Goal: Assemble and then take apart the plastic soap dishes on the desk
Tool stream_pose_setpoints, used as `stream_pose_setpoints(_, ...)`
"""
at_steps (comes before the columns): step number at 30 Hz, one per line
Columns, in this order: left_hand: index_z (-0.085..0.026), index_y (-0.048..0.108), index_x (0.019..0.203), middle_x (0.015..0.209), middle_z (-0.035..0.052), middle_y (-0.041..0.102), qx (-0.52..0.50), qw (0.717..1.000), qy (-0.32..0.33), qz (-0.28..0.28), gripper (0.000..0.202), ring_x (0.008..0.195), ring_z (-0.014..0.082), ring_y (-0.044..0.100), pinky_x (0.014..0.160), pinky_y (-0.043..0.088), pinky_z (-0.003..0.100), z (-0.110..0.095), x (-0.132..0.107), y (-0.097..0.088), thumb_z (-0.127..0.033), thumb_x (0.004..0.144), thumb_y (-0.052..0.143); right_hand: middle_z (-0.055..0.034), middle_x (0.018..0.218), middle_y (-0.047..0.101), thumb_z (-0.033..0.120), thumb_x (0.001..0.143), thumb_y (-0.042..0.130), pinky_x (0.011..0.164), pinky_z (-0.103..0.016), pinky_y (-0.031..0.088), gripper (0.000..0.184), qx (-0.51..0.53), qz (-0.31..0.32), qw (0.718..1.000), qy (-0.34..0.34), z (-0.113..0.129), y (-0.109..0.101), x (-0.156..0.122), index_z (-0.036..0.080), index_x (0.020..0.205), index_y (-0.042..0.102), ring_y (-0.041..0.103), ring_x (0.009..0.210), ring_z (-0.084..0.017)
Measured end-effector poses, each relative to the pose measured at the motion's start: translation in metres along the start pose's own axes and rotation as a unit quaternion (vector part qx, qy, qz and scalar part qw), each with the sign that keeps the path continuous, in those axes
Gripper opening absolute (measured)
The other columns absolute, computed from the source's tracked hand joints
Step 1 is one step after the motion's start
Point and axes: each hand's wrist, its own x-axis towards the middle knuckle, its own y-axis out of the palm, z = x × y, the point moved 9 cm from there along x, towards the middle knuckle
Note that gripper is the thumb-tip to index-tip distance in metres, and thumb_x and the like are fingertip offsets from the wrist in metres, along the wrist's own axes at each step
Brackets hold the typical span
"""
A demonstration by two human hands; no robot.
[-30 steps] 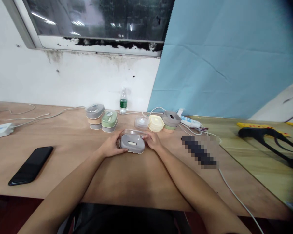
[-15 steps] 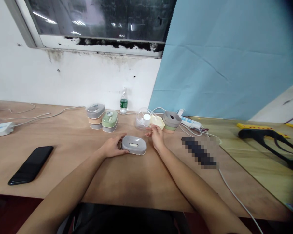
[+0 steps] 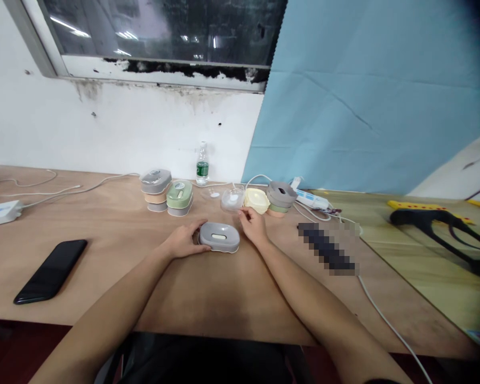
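Note:
A grey oval box (image 3: 219, 237) with a white catch on its lid lies on the wooden table (image 3: 208, 288) in front of me. My left hand (image 3: 184, 241) grips its left end, fingers curled against the side. My right hand (image 3: 254, 226) hovers just right of the box with loosely spread fingers and nothing in them. Behind it stand clear plastic tubs (image 3: 232, 199), and a clear lid (image 3: 213, 193) lies flat beside them.
Stacked boxes stand at the back: grey over tan (image 3: 156, 188), green (image 3: 179, 197), yellow (image 3: 256, 200), grey over green (image 3: 280, 198). A water bottle (image 3: 202, 164) is by the wall. A black phone (image 3: 50, 270) lies left, a power strip (image 3: 312, 200) and cables right.
My right hand lifted a clear lid off the grey box, carried it back and let it go behind the tubs, then drew back. The left hand stayed on the box.

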Motion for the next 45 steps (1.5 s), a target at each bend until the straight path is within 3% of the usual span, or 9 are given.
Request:
stream_pose_setpoints(5, -0.021, 0.041, 0.139, 0.133, 0.0116, 0.055, -0.01, 1.0, 0.01, 0.006, 0.087, 0.108, 0.0306, 0.061, 0.09, 0.05, 0.042, -0.001, 0.001, 0.002, -0.059, 0.066, 0.07, -0.0082, 0.096, 0.069, 0.033, 0.09, 0.047, 0.088, -0.038, 0.044, 0.024, -0.137, -0.004, 0.976, -0.166, 0.054, 0.002, 0.021, 0.02, 0.098, 0.066, 0.059, 0.094, -0.023)
stream_pose_setpoints(10, -0.022, 0.042, 0.137, 0.131, 0.0105, 0.056, 0.015, 1.0, 0.021, 0.009, 0.085, 0.11, 0.0303, 0.06, 0.091, 0.049, 0.041, 0.0, 0.002, 0.004, -0.059, 0.066, 0.07, -0.0097, 0.101, 0.068, 0.028, 0.087, 0.053, 0.1, -0.046, 0.033, 0.021, -0.28, 0.156, 0.901, -0.293, 0.091, 0.062, 0.051, 0.02, 0.1, 0.067, 0.053, 0.104, -0.026)
stream_pose_setpoints(16, -0.021, 0.04, 0.138, 0.127, 0.0113, 0.059, 0.034, 0.999, 0.014, 0.022, 0.084, 0.104, 0.0305, 0.062, 0.087, 0.049, 0.041, -0.003, 0.001, 0.004, -0.06, 0.069, 0.068, -0.0126, 0.097, 0.07, 0.013, 0.078, 0.058, 0.108, -0.058, 0.016, 0.016, -0.441, 0.23, 0.814, -0.302, 0.066, 0.123, 0.072, 0.017, 0.083, 0.072, 0.054, 0.106, -0.029)
stream_pose_setpoints(20, -0.022, 0.04, 0.138, 0.124, 0.0114, 0.061, 0.04, 0.999, 0.021, 0.024, 0.083, 0.106, 0.0314, 0.061, 0.089, 0.048, 0.041, -0.008, 0.001, 0.002, -0.061, 0.07, 0.066, -0.01, 0.089, 0.071, 0.011, 0.08, 0.053, 0.11, -0.058, 0.013, 0.02, -0.44, 0.252, 0.808, -0.299, 0.059, 0.139, 0.07, 0.018, 0.076, 0.071, 0.058, 0.101, -0.026)
stream_pose_setpoints(23, -0.021, 0.041, 0.137, 0.126, 0.0114, 0.06, 0.042, 0.998, 0.028, 0.023, 0.081, 0.108, 0.0317, 0.06, 0.091, 0.048, 0.042, -0.008, 0.002, 0.003, -0.06, 0.07, 0.066, -0.0076, 0.087, 0.071, 0.013, 0.085, 0.049, 0.111, -0.055, 0.011, 0.022, -0.408, 0.239, 0.824, -0.312, 0.073, 0.133, 0.07, 0.019, 0.084, 0.07, 0.059, 0.095, -0.022)
stream_pose_setpoints(27, -0.02, 0.041, 0.137, 0.13, 0.0111, 0.057, 0.044, 0.998, 0.031, 0.027, 0.08, 0.109, 0.031, 0.06, 0.092, 0.048, 0.041, -0.006, 0.003, 0.005, -0.061, 0.072, 0.064, -0.0062, 0.096, 0.07, 0.019, 0.092, 0.043, 0.11, -0.048, 0.013, 0.024, -0.397, 0.157, 0.856, -0.293, 0.09, 0.1, 0.079, 0.02, 0.102, 0.065, 0.057, 0.097, -0.021)
stream_pose_setpoints(33, -0.019, 0.042, 0.136, 0.134, 0.0112, 0.054, 0.053, 0.998, 0.038, 0.026, 0.079, 0.116, 0.0301, 0.056, 0.097, 0.045, 0.039, -0.007, 0.003, 0.006, -0.06, 0.072, 0.064, -0.0102, 0.097, 0.067, 0.024, 0.094, 0.039, 0.093, -0.039, 0.029, 0.028, -0.442, 0.151, 0.851, -0.24, 0.077, 0.064, 0.073, 0.016, 0.1, 0.066, 0.053, 0.098, -0.024)
stream_pose_setpoints(40, -0.019, 0.043, 0.135, 0.135, 0.0101, 0.054, 0.052, 0.997, 0.042, 0.024, 0.077, 0.117, 0.0293, 0.055, 0.098, 0.044, 0.039, -0.007, 0.003, 0.006, -0.06, 0.073, 0.063, -0.0114, 0.096, 0.065, 0.025, 0.094, 0.041, 0.086, -0.035, 0.032, 0.028, -0.439, 0.211, 0.834, -0.258, 0.063, 0.068, 0.054, 0.015, 0.096, 0.067, 0.053, 0.095, -0.024)
stream_pose_setpoints(45, -0.02, 0.043, 0.136, 0.134, 0.0105, 0.054, 0.05, 0.998, 0.039, 0.025, 0.077, 0.116, 0.0295, 0.056, 0.098, 0.043, 0.039, -0.006, 0.003, 0.006, -0.06, 0.073, 0.064, -0.0125, 0.102, 0.064, 0.028, 0.092, 0.044, 0.091, -0.039, 0.031, 0.028, -0.392, 0.166, 0.871, -0.244, 0.07, 0.06, 0.053, 0.015, 0.106, 0.065, 0.051, 0.1, -0.026)
